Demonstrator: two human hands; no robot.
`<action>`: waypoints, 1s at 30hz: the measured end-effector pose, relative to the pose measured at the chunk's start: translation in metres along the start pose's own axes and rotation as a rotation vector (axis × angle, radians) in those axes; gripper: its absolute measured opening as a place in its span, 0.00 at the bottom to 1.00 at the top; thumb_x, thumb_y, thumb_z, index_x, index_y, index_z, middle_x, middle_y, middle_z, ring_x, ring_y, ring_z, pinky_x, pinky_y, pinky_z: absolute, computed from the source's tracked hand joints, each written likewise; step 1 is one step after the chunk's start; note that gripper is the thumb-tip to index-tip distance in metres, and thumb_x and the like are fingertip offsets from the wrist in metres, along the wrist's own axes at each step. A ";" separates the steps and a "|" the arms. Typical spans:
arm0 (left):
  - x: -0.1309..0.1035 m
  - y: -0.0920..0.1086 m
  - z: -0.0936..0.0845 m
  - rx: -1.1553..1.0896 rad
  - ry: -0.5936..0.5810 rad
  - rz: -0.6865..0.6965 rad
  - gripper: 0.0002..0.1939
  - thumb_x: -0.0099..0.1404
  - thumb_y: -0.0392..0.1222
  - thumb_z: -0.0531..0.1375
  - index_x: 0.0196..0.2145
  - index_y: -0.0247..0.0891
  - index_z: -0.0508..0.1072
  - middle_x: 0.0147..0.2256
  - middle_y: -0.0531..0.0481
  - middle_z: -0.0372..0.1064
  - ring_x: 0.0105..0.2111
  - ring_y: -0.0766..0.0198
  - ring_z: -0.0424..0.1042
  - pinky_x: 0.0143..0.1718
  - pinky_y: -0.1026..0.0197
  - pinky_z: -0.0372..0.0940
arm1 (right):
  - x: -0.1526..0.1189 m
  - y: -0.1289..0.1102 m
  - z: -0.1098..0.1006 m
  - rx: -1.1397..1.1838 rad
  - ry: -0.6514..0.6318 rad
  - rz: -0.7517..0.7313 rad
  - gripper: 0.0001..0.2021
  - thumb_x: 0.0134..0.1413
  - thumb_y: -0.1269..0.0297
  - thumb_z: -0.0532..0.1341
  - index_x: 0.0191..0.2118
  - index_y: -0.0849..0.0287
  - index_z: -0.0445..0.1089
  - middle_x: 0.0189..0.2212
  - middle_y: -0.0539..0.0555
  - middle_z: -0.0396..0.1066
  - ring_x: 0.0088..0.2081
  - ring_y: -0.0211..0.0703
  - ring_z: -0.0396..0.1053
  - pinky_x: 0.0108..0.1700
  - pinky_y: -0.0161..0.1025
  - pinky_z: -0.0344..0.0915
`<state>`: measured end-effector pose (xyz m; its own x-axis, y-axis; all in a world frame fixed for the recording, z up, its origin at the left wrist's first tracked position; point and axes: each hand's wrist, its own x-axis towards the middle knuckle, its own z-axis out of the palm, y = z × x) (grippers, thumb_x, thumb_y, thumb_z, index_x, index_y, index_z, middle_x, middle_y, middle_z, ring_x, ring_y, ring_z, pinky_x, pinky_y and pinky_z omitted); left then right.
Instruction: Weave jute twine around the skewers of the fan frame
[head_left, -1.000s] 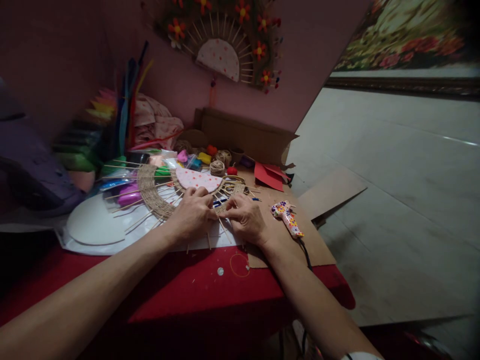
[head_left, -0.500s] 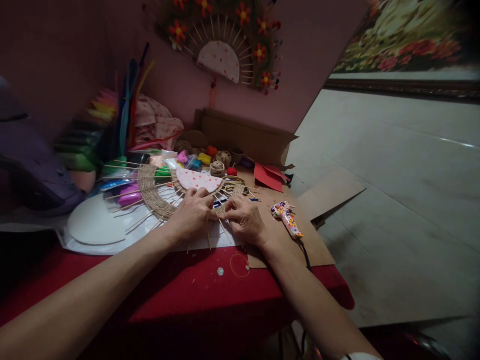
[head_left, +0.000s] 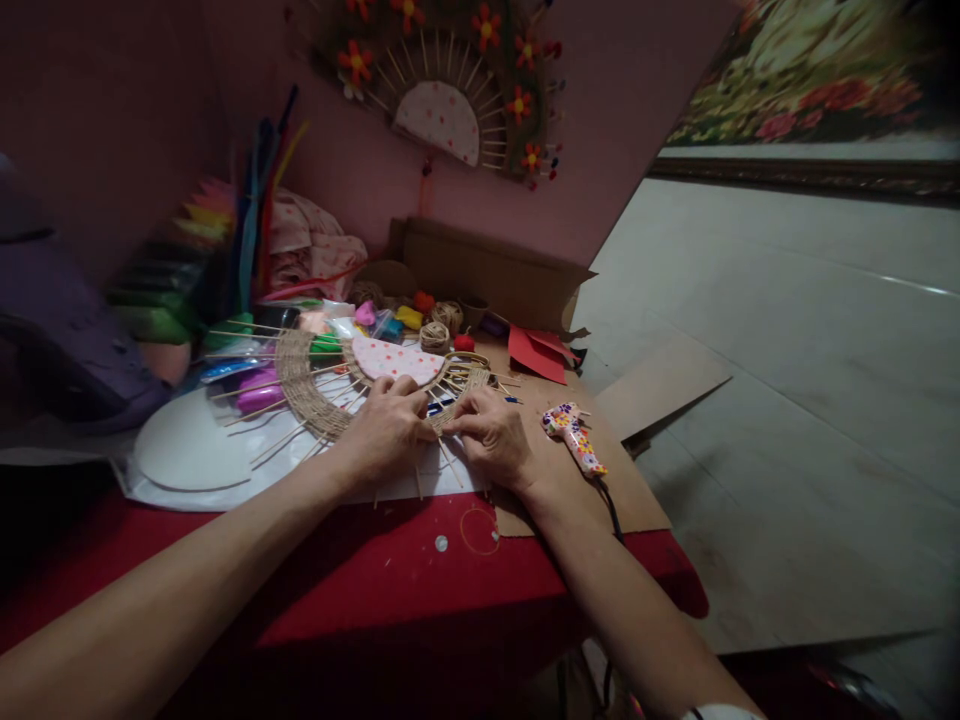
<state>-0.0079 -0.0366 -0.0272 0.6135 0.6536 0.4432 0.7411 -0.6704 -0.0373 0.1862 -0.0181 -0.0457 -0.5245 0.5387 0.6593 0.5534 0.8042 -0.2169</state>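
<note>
A half-round woven piece (head_left: 304,392) of twine and thin sticks lies on the white sheet, with a white dotted cloth half-circle (head_left: 397,362) at its middle. My left hand (head_left: 391,425) rests over the twine band's lower edge, its fingers closed on the band. Just right of it, my right hand (head_left: 487,432) pinches at the same band with thumb and forefinger. The fingertips of both hands nearly meet near one stick. Any strand between them is too small to make out.
A flower-patterned glue gun (head_left: 576,440) with a black cord lies on cardboard (head_left: 630,505) at right. Twine balls (head_left: 435,336), red sheets (head_left: 536,354) and coloured packets stand behind. A white disc (head_left: 191,442) is at left. A similar decorated fan (head_left: 439,115) hangs on the wall.
My right hand's fingers have shifted very slightly at the band. My left hand and the woven piece stay where they were.
</note>
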 end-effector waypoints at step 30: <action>-0.001 0.000 0.002 0.024 0.034 0.025 0.07 0.57 0.37 0.62 0.29 0.49 0.79 0.30 0.47 0.68 0.39 0.53 0.59 0.40 0.51 0.51 | 0.001 -0.004 0.000 -0.002 0.008 -0.017 0.12 0.46 0.78 0.58 0.26 0.56 0.76 0.28 0.51 0.68 0.33 0.41 0.62 0.36 0.40 0.60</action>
<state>-0.0082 -0.0369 -0.0292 0.6230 0.6239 0.4719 0.7320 -0.6776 -0.0705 0.1838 -0.0208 -0.0440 -0.5283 0.5229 0.6690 0.5461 0.8125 -0.2039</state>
